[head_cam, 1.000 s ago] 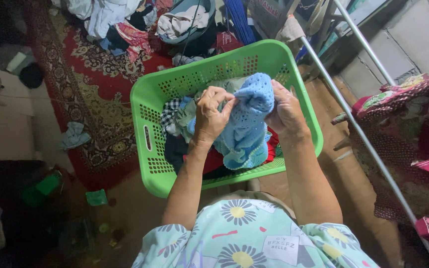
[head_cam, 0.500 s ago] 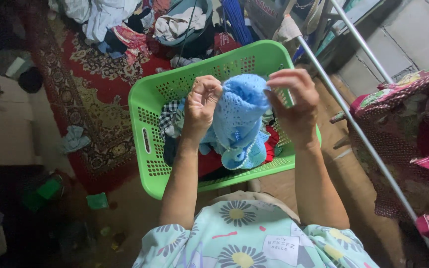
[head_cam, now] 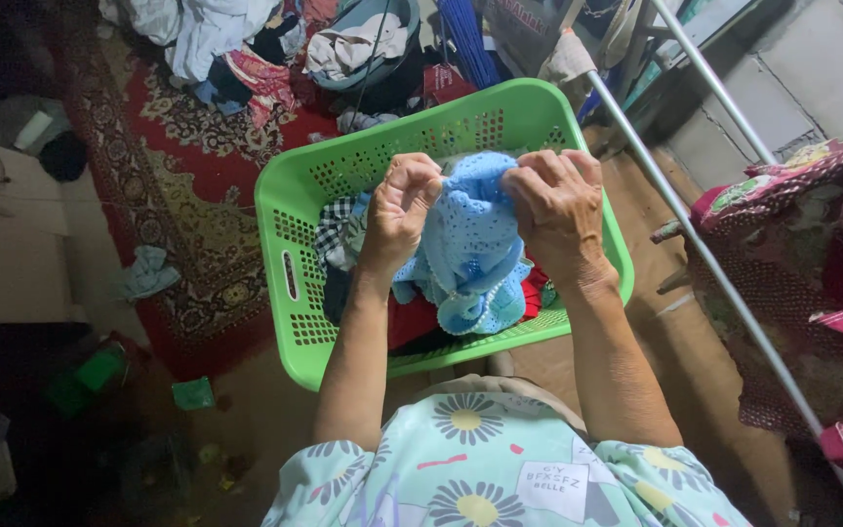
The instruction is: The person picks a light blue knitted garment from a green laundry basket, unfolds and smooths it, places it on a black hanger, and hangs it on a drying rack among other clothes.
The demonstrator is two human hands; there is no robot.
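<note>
Carpet [head_cam: 163, 176]: red patterned rug over the floor at upper left; its near edge ends beside the basket, with bare brown floor beyond.
Clothes heap [head_cam: 217, 39]: loose garments piled on the far end of the carpet, closing off room behind the basket.
Drying rack rails [head_cam: 695, 244]: two metal bars slanting down the right side, just beside the basket's right wall; patterned maroon cloths [head_cam: 802, 254] hang over the far side. The rails bound movement to the right.
Laundry basket [head_cam: 295, 195]: bright green perforated plastic, standing on the floor straight ahead of the person, open top upward so items lift straight out. Left wall and near rim are unobstructed; bare floor lies left of it.
Basket contents: a checked cloth [head_cam: 336, 226] against the left wall, red fabric [head_cam: 412, 317] at the bottom, other dark items under them.
Crocheted garment [head_cam: 470, 249]: light blue openwork knit, held up over the basket's middle; lower edge hangs down into the basket, touching the clothes below. Likely raised to find its opening or edge.
Left hand [head_cam: 397, 210]: fingers curled shut, pinching the garment's upper left edge.
Right hand [head_cam: 553, 210]: fingers bent and closed over the garment's upper right edge, just beside the basket's right wall.
Small scraps: a grey-blue rag [head_cam: 146, 271] on the carpet edge and a green scrap [head_cam: 191, 393] on the floor, well apart from both hands.
</note>
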